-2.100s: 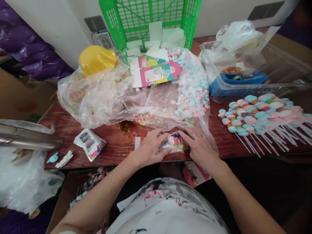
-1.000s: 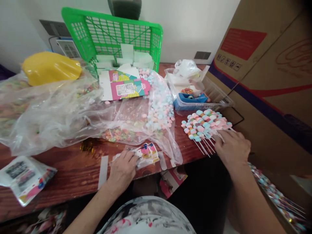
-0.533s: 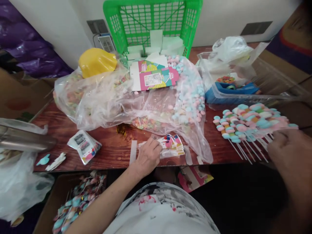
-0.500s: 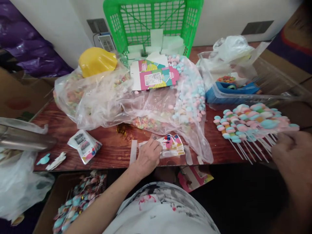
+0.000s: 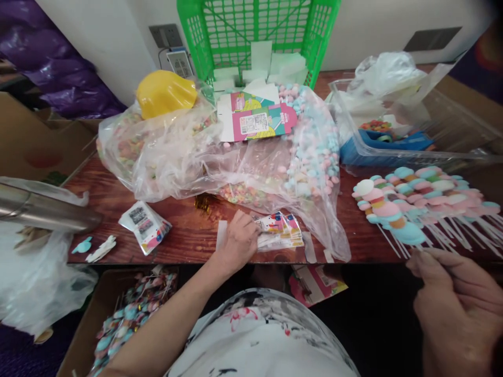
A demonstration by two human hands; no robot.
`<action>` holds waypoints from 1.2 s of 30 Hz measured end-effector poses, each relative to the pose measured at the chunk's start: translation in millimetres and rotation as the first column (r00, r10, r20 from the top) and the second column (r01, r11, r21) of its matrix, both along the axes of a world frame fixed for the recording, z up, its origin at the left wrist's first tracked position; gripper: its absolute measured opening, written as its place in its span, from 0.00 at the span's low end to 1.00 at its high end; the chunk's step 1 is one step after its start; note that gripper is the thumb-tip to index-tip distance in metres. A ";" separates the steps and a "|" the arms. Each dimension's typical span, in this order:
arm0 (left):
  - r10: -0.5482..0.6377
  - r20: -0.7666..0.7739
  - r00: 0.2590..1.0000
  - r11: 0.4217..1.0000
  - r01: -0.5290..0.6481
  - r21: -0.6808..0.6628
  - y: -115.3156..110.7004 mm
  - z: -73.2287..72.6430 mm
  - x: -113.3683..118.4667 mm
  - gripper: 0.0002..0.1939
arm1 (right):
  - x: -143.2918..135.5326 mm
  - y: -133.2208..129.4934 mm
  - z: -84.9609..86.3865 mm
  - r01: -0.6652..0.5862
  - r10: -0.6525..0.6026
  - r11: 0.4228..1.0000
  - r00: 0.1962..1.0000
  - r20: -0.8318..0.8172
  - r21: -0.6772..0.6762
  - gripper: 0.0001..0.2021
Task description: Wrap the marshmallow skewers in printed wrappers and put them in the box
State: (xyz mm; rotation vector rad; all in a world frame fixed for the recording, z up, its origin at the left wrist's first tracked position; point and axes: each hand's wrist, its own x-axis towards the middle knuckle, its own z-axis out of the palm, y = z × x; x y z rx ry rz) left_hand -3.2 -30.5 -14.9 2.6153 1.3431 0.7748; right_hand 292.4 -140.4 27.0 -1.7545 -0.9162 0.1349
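Note:
My left hand (image 5: 239, 238), fingers curled in, is at the left end of a fanned stack of printed plastic bags (image 5: 281, 230) and pinches the edge of one; its fingertips are partly hidden. At the right my right hand (image 5: 458, 298) pinches a candy skewer (image 5: 393, 214) with pink, blue and white marshmallows. The skewer leans up to the left, nearer to me than a row of similar candy skewers (image 5: 436, 191) with white sticks lying on the table.
Clear bags of small candies (image 5: 173, 162) and marshmallows (image 5: 310, 157) lie mid-table, with a printed card box (image 5: 255, 123) on top. Behind stands a green crate (image 5: 259, 26). More bags (image 5: 144, 228) lie left, a plastic tub (image 5: 396, 157) right. Below left, a carton holds finished skewers (image 5: 129, 314).
My right hand has come left and nearer to me, bringing one candy skewer away from the row. My left hand stays at the printed bags. The view has shifted slightly.

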 end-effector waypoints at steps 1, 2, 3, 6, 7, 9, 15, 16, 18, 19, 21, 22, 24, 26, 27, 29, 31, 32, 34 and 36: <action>-0.004 -0.004 1.000 1.000 0.004 -0.013 -1.6 -0.5 -0.8 0.12 | -5.7 1.9 5.8 0.015 -0.014 1.000 0.999 -0.036 0.019 0.10; -0.004 -0.013 1.000 0.999 0.004 -0.038 -3.2 -0.8 -1.6 0.11 | -9.6 3.1 10.3 0.020 -0.019 1.000 0.998 -0.056 0.022 0.09; -0.002 -0.023 1.000 0.998 0.001 -0.066 -4.7 -1.0 -2.5 0.10 | -11.8 3.5 13.1 0.009 -0.008 1.000 0.998 -0.059 0.012 0.08; 0.014 -0.062 0.998 0.993 -0.021 -0.119 -6.0 -1.6 -7.0 0.08 | -10.6 2.3 10.1 -0.121 0.120 0.991 0.992 -0.025 -0.057 0.07; 0.012 -0.076 0.997 0.992 -0.022 -0.128 -5.1 -2.1 -8.8 0.09 | -9.0 1.8 5.7 -0.182 0.182 0.981 0.983 -0.004 -0.068 0.06; 0.003 -0.064 0.998 0.989 -0.012 -0.149 -2.1 -4.1 -12.2 0.11 | -6.5 1.5 -5.6 -0.316 0.320 0.946 0.946 0.052 -0.074 0.04; 0.102 0.257 0.961 0.963 -0.031 -0.267 9.0 -8.9 -15.7 0.07 | -13.7 4.5 -27.1 -0.514 0.518 0.855 0.844 0.139 -0.072 0.05; 0.129 0.282 0.951 0.954 -0.042 -0.296 10.4 -8.5 -16.1 0.09 | -15.5 5.3 -26.5 -0.528 0.534 0.846 0.832 0.150 -0.081 0.05; 0.167 0.307 0.937 0.936 -0.052 -0.349 12.8 -6.6 -17.7 0.11 | -18.2 7.8 -22.9 -0.556 0.566 0.824 0.807 0.170 -0.106 0.06; 0.174 0.316 0.933 0.926 -0.046 -0.374 13.9 -5.6 -18.9 0.11 | -19.1 9.5 -20.4 -0.573 0.586 0.810 0.791 0.176 -0.121 0.05; 0.171 0.339 0.925 0.909 -0.015 -0.417 16.0 -3.6 -21.9 0.12 | -20.2 14.1 -15.5 -0.613 0.632 0.775 0.754 0.180 -0.152 0.05; 0.165 0.354 0.921 0.901 0.005 -0.433 17.0 -3.0 -23.5 0.12 | -20.5 16.7 -13.5 -0.631 0.651 0.759 0.738 0.176 -0.162 0.04; 0.144 0.385 0.912 0.892 0.050 -0.450 18.7 -2.5 -26.6 0.11 | -21.2 22.1 -11.1 -0.661 0.683 0.730 0.712 0.161 -0.172 0.04; 0.118 0.415 0.902 0.889 0.089 -0.448 19.8 -3.0 -29.2 0.09 | -21.9 26.8 -10.9 -0.683 0.706 0.708 0.692 0.152 -0.179 0.05; 0.103 0.427 0.898 0.890 0.108 -0.443 20.0 -3.4 -30.2 0.08 | -22.1 28.8 -11.4 -0.689 0.713 0.701 0.684 0.154 -0.183 0.05; 0.078 0.446 0.891 0.894 0.135 -0.426 20.0 -4.5 -31.7 0.07 | -21.9 32.2 -12.8 -0.701 0.728 0.685 0.665 0.166 -0.198 0.05; 0.054 0.451 0.891 0.900 0.153 -0.409 19.7 -5.6 -32.5 0.07 | -20.1 35.6 -12.9 -0.714 0.748 0.663 0.638 0.182 -0.224 0.04; 0.039 0.449 0.893 0.903 0.161 -0.399 19.5 -6.0 -32.7 0.06 | -18.7 37.7 -11.8 -0.723 0.761 0.649 0.616 0.203 -0.237 0.04; 0.005 0.443 0.896 0.907 0.182 -0.379 19.1 -6.6 -33.0 0.05 | -15.1 42.8 -6.8 -0.747 0.787 0.612 0.544 0.291 -0.260 0.05; -0.031 0.431 0.902 0.910 0.204 -0.360 18.7 -6.8 -33.0 0.05 | -12.2 48.7 1.1 -0.761 0.789 0.584 0.450 0.418 -0.282 0.06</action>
